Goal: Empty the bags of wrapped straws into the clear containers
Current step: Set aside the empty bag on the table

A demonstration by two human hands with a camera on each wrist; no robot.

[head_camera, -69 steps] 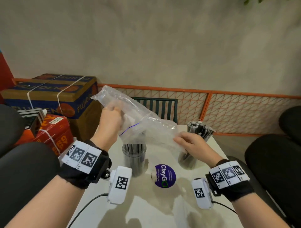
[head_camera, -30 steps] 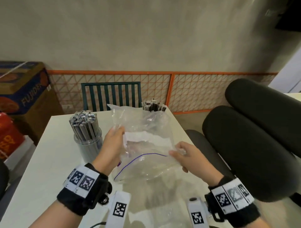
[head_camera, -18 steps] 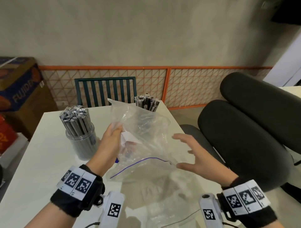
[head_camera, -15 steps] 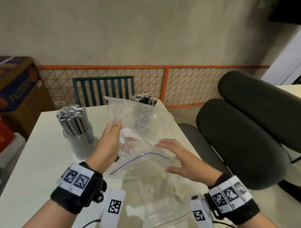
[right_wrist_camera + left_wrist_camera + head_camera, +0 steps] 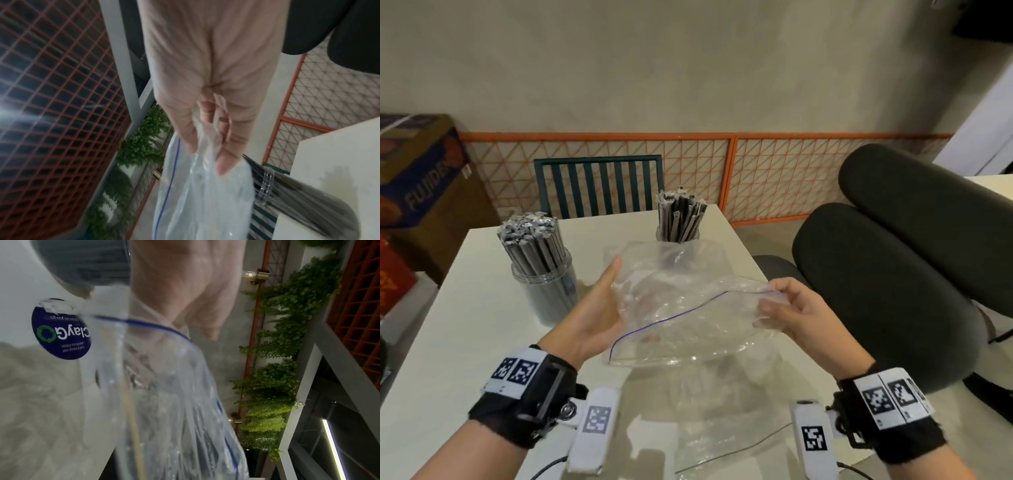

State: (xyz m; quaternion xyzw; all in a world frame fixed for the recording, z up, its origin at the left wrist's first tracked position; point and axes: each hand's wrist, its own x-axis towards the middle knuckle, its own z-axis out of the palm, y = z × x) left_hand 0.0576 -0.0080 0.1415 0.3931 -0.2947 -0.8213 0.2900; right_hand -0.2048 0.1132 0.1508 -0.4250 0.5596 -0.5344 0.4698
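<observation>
An empty clear zip bag (image 5: 688,308) with a blue seal line hangs between my hands just above the white table (image 5: 465,325). My left hand (image 5: 626,291) holds its left side, thumb up along the plastic and fingers behind it, seen through the bag (image 5: 164,418) in the left wrist view. My right hand (image 5: 767,305) pinches the bag's seal edge (image 5: 201,203). Two clear containers packed with wrapped straws stand upright: one (image 5: 544,291) left of my left hand, the other (image 5: 678,236) behind the bag near the far edge.
Another clear bag (image 5: 705,428) lies flat on the table under my hands, and a round purple sticker (image 5: 61,331) is on the tabletop. A black office chair (image 5: 893,274) is close on the right, a green slatted chair (image 5: 599,185) beyond the table, and stacked boxes (image 5: 414,192) at the left.
My right hand let go of the bag, reached over it, and now pinches the seal edge further right. The bag has come down and spread flatter; the right container's straws now show above it.
</observation>
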